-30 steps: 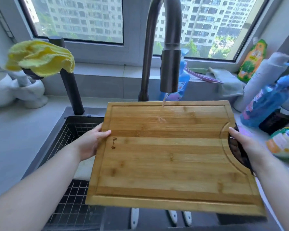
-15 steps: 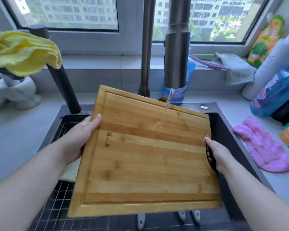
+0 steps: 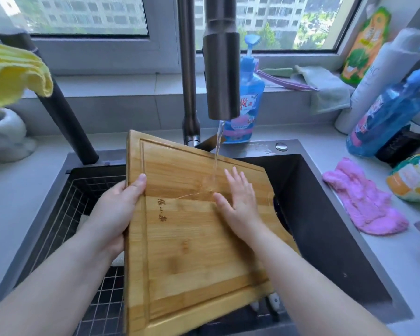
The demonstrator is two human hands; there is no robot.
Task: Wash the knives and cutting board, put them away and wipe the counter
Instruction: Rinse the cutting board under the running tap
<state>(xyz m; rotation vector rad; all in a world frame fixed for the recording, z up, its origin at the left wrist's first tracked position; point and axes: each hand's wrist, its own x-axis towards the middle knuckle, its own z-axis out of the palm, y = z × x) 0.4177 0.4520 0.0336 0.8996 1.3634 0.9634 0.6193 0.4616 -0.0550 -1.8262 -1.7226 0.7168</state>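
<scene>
A bamboo cutting board [image 3: 180, 251] hangs tilted over the dark sink [image 3: 325, 214], with a thin stream of water from the faucet [image 3: 220, 69] landing on its upper middle. My left hand [image 3: 118, 209] grips the board's left edge, thumb on top. Flat on the wet surface lies my right hand [image 3: 239, 200], fingers spread, just right of the stream. White knife handles [image 3: 273, 300] poke out from under the board's lower right corner; the blades are hidden.
A wire rack [image 3: 66, 214] fills the sink's left part. A pink cloth [image 3: 366, 204] lies on the counter at right, near blue soap bottles [image 3: 388, 112]. Another blue bottle [image 3: 247, 100] stands behind the faucet. A yellow cloth [image 3: 12, 76] hangs at left.
My right hand let go of the board's right handle and moved onto its top face. The board turned clockwise and tilted further into the sink. The camera moved closer.
</scene>
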